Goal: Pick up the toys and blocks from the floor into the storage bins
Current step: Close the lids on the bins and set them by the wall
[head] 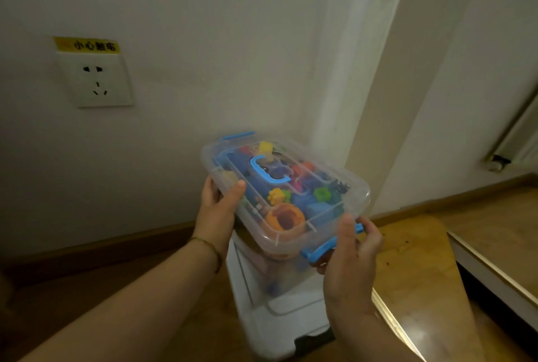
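A clear plastic box (359, 191), closed with blue latches (318, 249), is held over a larger white bin (279, 321) on the floor. It is filled with colourful studded blocks (276, 195) and an orange ring (285, 217). Its side is gripped by the left hand (217, 210), its near end by the right hand (352, 260).

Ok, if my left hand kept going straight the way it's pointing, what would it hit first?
Your left hand grips the clear toy box, so it meets that at once. Beyond it, probably the white wall, though depth is unclear.
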